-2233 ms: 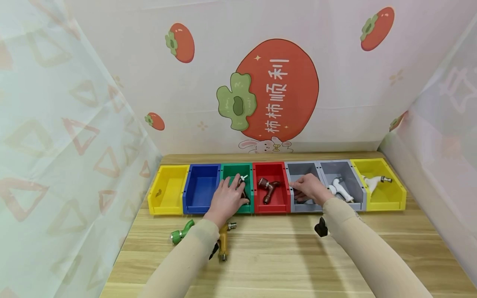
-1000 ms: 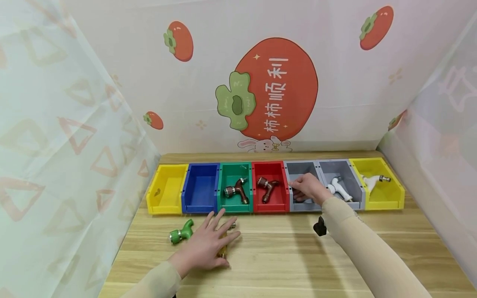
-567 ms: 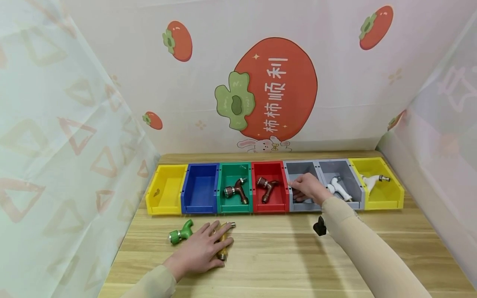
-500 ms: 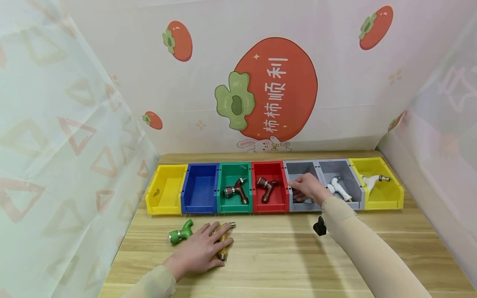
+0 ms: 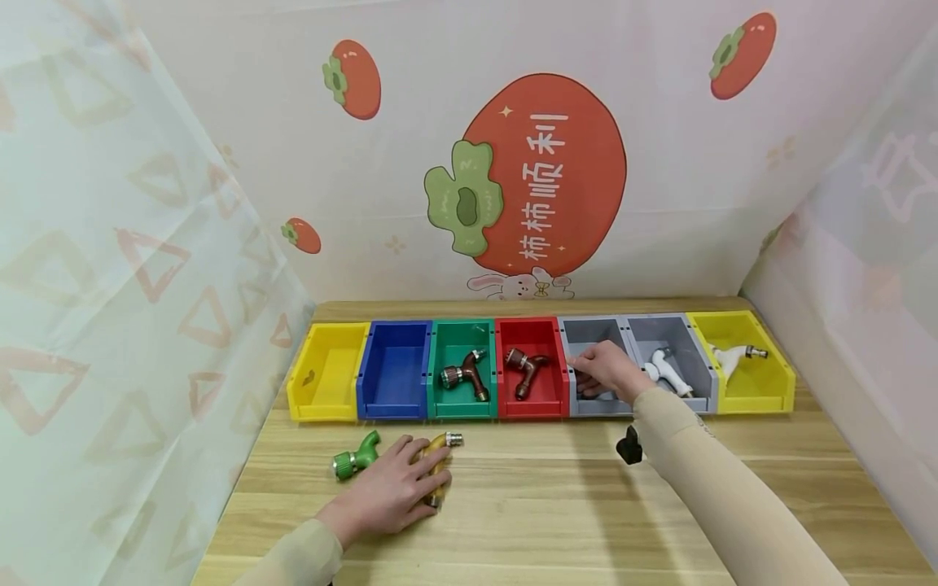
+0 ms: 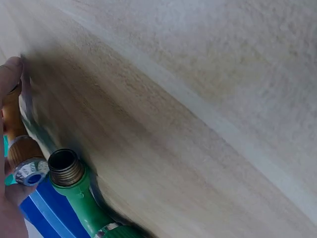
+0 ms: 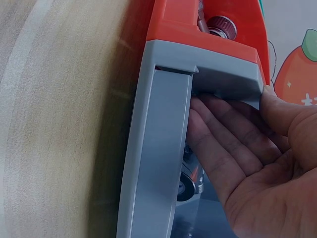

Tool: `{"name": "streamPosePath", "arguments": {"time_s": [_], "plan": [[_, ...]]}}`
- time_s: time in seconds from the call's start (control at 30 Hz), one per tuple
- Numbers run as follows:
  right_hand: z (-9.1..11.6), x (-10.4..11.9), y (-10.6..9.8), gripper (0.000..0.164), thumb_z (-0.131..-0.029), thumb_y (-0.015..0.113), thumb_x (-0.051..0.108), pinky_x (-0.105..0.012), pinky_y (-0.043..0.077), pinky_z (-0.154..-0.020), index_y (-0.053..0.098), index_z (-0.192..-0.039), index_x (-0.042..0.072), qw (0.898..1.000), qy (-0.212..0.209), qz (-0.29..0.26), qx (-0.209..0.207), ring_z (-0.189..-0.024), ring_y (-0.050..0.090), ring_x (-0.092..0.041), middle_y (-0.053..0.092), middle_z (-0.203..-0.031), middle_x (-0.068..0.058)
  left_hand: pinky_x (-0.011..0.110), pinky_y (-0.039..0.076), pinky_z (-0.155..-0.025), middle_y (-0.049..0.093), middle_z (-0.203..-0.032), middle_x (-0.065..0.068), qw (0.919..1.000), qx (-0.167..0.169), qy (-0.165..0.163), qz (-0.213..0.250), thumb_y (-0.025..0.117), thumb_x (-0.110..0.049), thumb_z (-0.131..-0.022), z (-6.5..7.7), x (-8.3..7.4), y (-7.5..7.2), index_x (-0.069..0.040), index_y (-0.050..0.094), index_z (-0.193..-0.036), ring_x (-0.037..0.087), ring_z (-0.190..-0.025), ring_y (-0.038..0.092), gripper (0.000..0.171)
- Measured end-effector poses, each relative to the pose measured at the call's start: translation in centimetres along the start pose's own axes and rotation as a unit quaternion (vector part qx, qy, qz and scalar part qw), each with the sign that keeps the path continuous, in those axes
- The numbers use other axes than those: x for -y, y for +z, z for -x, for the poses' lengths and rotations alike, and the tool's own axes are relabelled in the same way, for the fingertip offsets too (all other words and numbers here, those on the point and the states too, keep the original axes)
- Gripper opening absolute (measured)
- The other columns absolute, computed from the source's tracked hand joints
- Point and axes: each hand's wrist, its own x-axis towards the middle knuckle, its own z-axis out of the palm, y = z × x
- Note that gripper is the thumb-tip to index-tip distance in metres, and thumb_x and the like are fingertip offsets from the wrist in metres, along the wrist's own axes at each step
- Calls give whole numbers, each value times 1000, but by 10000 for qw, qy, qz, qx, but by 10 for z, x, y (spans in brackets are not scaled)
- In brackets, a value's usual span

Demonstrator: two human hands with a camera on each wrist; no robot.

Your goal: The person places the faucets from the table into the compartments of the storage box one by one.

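Observation:
My left hand [image 5: 388,492] lies over a yellow tap [image 5: 437,445] on the table, fingers and thumb curled around its body. Its metal-tipped spout shows past the fingers. In the left wrist view the thumb reaches one end of the yellow tap [image 6: 15,119], and a green tap [image 6: 81,198] lies close by. My right hand [image 5: 607,370] reaches into the left grey bin [image 5: 589,330]. In the right wrist view that hand [image 7: 257,163] pinches the bin's side wall [image 7: 228,74], thumb at its edge and fingers inside. A dark-and-metal part [image 7: 190,181] shows below the fingers, mostly hidden.
Bins stand in a row at the back: yellow [image 5: 330,366], blue [image 5: 396,366], green, red, two grey, yellow. Brown taps lie in the green [image 5: 469,374] and red [image 5: 526,370] bins. White taps lie in the right grey [image 5: 668,373] and right yellow [image 5: 729,358] bins.
My left hand has left the brown tap in the green bin and come down to the yellow tap, which has just shifted slightly left under the fingers. The right hand stays put.

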Motion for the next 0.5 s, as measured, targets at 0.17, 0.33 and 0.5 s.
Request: {"name": "streamPosePath", "arguments": {"time_s": [0.17, 0.33, 0.5], "plan": [[0, 0, 0, 34, -105, 60, 28, -47, 62, -82, 77, -103, -2, 10000, -15, -9, 10, -88, 72, -35, 70, -93, -19, 62, 42, -110, 48, -157, 10, 9997, -250, 69, -17, 72, -46, -94, -1, 3, -4, -20, 63, -142, 40, -137, 49, 55], [1, 0, -1, 35, -105, 60, 28, -47, 62, -82, 77, -104, -3, 10000, -27, -18, 15, -89, 71, -36, 70, -93, -20, 62, 43, -109, 49, -155, 11, 9975, -681, 32, -200, 79, -43, -89, -7, 10, -9, -16, 66, -138, 41, -135, 50, 57], [1, 0, -1, 35, -105, 60, 28, -47, 62, -82, 77, -104, -3, 10000, -34, -25, 39, -89, 71, -37, 71, -94, -20, 63, 43, -109, 54, -151, 13, 9923, -1175, -108, -373, 83, -41, -86, -13, 17, -14, -15, 69, -134, 41, -132, 53, 57]]}}
